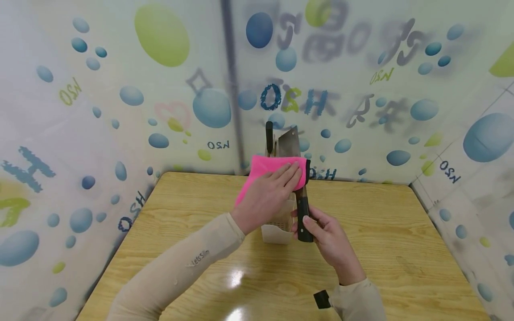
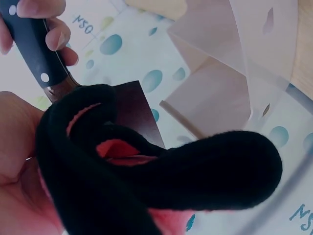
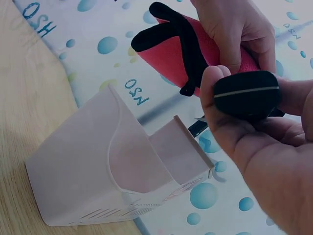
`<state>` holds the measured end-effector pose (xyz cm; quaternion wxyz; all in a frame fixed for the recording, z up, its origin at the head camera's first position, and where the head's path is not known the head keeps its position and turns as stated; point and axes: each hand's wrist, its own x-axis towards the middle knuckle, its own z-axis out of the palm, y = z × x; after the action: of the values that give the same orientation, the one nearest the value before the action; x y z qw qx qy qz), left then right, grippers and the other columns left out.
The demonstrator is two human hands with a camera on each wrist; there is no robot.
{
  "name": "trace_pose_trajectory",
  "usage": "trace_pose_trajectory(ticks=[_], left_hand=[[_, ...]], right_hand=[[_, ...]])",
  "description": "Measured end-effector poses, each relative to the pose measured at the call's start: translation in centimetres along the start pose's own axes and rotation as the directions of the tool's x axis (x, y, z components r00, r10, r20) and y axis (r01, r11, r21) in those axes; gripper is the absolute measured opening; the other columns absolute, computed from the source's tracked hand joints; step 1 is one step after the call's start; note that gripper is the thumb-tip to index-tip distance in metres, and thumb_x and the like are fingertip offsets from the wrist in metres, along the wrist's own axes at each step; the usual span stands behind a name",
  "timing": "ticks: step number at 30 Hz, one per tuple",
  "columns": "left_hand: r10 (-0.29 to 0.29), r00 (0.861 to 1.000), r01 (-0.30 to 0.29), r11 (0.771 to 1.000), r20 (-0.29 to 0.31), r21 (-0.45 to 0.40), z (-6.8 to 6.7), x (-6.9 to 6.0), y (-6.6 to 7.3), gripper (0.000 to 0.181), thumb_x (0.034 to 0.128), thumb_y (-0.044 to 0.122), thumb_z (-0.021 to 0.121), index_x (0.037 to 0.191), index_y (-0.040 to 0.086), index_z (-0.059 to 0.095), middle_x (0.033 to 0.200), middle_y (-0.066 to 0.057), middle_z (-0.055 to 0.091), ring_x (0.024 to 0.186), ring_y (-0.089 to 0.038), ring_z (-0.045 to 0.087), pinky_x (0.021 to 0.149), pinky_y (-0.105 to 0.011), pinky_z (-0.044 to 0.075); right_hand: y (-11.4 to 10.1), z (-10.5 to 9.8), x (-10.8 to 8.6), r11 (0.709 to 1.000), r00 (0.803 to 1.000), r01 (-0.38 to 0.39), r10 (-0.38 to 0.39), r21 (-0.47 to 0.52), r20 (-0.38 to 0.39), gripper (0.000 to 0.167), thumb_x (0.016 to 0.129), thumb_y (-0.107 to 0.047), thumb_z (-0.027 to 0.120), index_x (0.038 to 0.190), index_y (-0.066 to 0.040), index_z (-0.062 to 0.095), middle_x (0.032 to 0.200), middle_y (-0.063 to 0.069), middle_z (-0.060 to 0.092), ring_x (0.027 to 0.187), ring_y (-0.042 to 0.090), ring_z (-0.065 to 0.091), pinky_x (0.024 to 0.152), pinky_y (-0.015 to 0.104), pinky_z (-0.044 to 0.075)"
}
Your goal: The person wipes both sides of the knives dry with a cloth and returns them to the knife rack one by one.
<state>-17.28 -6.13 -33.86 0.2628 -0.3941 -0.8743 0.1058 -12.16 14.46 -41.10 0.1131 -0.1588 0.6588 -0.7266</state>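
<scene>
A cleaver with a black riveted handle is tilted up, blade end toward the wall. My right hand grips its handle, thumb on top. The left hand holds a pink cloth with black edging against the blade, its fingers laid over the cloth. In the right wrist view, the left thumb and fingers pinch the cloth from both sides. The cloth hides the middle of the blade; its far corner shows above. Behind and below the hands stands a pale knife holder, partly covered in the head view.
Another black handle rises from the holder behind the cloth. The wooden table reaches to a wall covering printed with blue and green dots. A small black piece sits by the right sleeve.
</scene>
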Motion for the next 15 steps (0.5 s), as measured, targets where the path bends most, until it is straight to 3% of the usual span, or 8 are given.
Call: trace_pose_trajectory(ticks=[4, 10, 15], left_hand=[[-0.005, 1.0, 0.005, 1.0, -0.011, -0.014, 0.07, -0.12, 0.18, 0.06, 0.1001, 0.012, 0.068, 0.155, 0.002, 0.045, 0.16, -0.014, 0.045, 0.146, -0.025, 0.046, 0.11, -0.033, 0.049], [-0.005, 1.0, 0.006, 1.0, 0.007, -0.021, -0.09, -0.32, 0.49, 0.059, 0.1014, 0.01, 0.066, 0.156, 0.002, 0.044, 0.161, -0.014, 0.043, 0.147, -0.025, 0.044, 0.11, -0.032, 0.049], [-0.007, 1.0, 0.007, 1.0, 0.003, -0.019, -0.17, -0.43, 0.83, 0.058, 0.1019, 0.01, 0.065, 0.156, 0.002, 0.044, 0.161, -0.014, 0.044, 0.147, -0.025, 0.045, 0.11, -0.032, 0.049]], right_hand=[[-0.07, 0.15, 0.02, 1.0, 1.0, -0.013, 0.013, 0.012, -0.019, 0.049, 0.111, -0.021, 0.048, 0.151, 0.008, 0.042, 0.111, 0.005, 0.07, 0.099, 0.026, 0.07, 0.091, 0.032, 0.061], [-0.03, 0.43, 0.12, 0.999, 0.998, -0.017, 0.02, 0.047, -0.062, 0.051, 0.111, -0.022, 0.049, 0.153, 0.004, 0.041, 0.119, 0.014, 0.066, 0.098, 0.02, 0.069, 0.093, 0.031, 0.06], [0.02, 0.43, 0.27, 0.997, 0.997, 0.058, -0.056, 0.058, -0.045, 0.051, 0.112, -0.019, 0.045, 0.154, 0.009, 0.036, 0.118, 0.012, 0.065, 0.097, 0.016, 0.068, 0.092, 0.031, 0.06]])
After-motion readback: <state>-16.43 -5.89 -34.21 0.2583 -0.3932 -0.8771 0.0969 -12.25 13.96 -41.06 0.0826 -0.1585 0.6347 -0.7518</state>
